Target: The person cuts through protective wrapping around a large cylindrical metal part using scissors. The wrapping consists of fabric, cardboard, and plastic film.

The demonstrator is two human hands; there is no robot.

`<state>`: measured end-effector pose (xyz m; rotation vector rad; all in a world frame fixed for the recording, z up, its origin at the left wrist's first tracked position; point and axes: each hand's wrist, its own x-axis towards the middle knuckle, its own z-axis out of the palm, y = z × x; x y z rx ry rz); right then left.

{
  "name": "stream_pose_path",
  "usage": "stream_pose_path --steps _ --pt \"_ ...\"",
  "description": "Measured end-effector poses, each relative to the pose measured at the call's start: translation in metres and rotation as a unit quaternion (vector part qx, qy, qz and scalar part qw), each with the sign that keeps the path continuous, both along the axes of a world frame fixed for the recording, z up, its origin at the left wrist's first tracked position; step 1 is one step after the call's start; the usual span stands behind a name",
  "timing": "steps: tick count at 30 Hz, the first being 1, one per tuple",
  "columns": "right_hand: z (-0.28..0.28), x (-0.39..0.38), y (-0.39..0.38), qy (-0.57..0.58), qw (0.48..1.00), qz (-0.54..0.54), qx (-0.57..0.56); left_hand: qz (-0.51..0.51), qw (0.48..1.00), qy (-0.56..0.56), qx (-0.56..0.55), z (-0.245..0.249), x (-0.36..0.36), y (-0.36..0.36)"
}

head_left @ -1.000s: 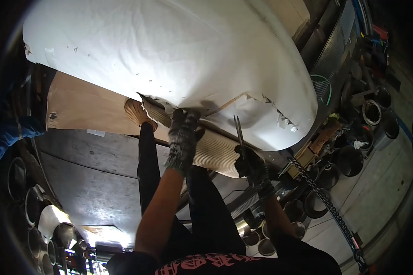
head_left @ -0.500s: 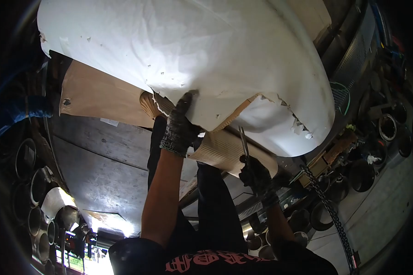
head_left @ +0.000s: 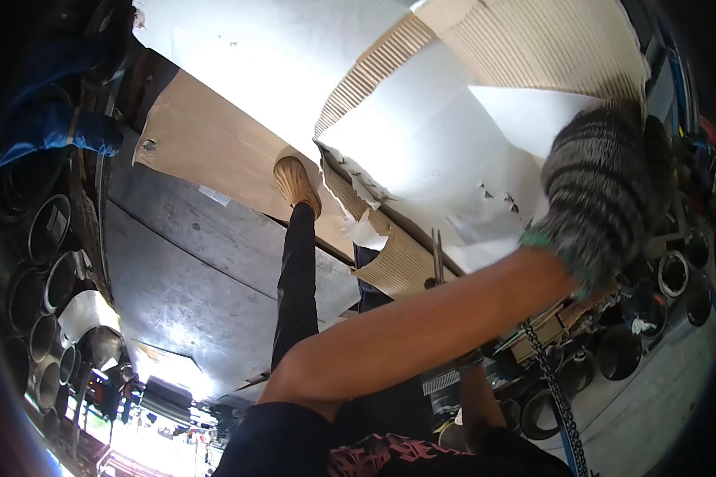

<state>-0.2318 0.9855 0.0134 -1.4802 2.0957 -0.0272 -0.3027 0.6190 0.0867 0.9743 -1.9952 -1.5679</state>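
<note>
My left hand [head_left: 601, 191], in a dark striped knit glove, is stretched across to the right and grips the edge of a white-faced cardboard sheet [head_left: 429, 151]. Part of the sheet is folded over, showing its brown corrugated side [head_left: 541, 48]. A torn, ragged edge runs through the middle. The two narrow metal blades of a scissors-like tool [head_left: 437, 253] point up below the sheet, slightly apart. Behind my left forearm, my right hand [head_left: 430, 282] is nearly all hidden, with only a dark glove tip showing at the tool's base.
Brown cardboard [head_left: 207, 143] lies on grey metal plates [head_left: 191, 246], with a brown shoe [head_left: 297, 184] on it. Round metal pipes or rings line the left and right sides. A dark chain [head_left: 555, 389] hangs at the lower right, and a blue wrapped bundle [head_left: 56, 127] is at the left.
My left hand has moved from the sheet's middle edge far to the right. The sheet has been folded over, exposing corrugation. My left forearm now covers most of my right hand.
</note>
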Motion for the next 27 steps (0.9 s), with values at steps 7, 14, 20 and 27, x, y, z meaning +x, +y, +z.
stream_pose_path --steps 7,14,20,27 --pt "-0.006 -0.016 -0.040 -0.187 0.979 -0.065 0.041 0.018 0.988 0.133 0.076 -0.004 0.022 0.021" --pt "-0.009 -0.094 -0.232 -0.192 0.979 0.027 -0.055 0.183 0.754 0.425 0.466 -0.049 0.144 0.008" --pt "0.038 -0.146 -0.260 -0.387 0.807 -0.429 -0.121 0.265 0.956 -0.125 0.002 -0.121 0.167 -0.017" --pt "0.079 -0.192 -0.295 0.028 0.979 -0.103 -0.175 0.098 0.884 -0.176 -0.422 -0.142 0.078 -0.108"
